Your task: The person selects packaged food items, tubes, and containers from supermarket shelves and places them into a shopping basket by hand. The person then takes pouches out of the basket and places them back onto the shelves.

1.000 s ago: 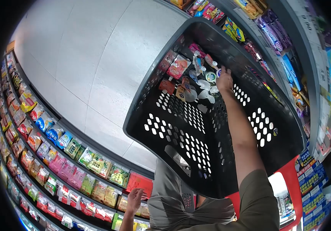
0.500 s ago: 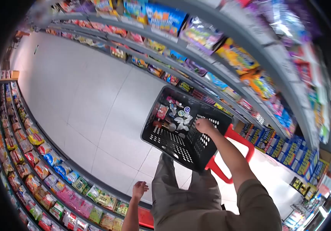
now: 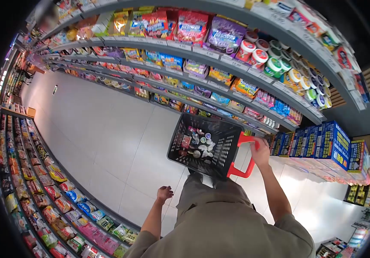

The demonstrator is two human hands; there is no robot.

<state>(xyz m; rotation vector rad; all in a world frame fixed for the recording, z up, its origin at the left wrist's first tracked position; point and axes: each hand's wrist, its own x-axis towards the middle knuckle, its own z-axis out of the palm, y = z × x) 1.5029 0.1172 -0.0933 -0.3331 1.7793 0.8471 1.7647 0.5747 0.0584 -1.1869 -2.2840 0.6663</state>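
Observation:
A black shopping basket [image 3: 221,161] with hole-pierced walls stands in front of my legs. In its bottom lie several small items, among them white crumpled pieces [image 3: 207,148], small round tubs [image 3: 205,138] and a reddish packet [image 3: 186,141]. At the basket's right side, my right hand [image 3: 260,154] is closed around the outer bar of its red handle [image 3: 247,169]; the hand covers part of that bar. My left hand [image 3: 164,194] hangs apart from the basket at its lower left, with loosely bent fingers and nothing in it.
Tall shelves of candy bags [image 3: 192,27] and round candy tubs [image 3: 275,65] curve along the top and right. Low snack shelves [image 3: 64,195] run along the left. Blue boxes [image 3: 322,142] are stacked at right. Pale tiled floor [image 3: 112,137] lies between.
My right hand has moved out from over the basket's inside to its red handle. My view has risen, showing more of the upper shelves. My left hand stays low and empty.

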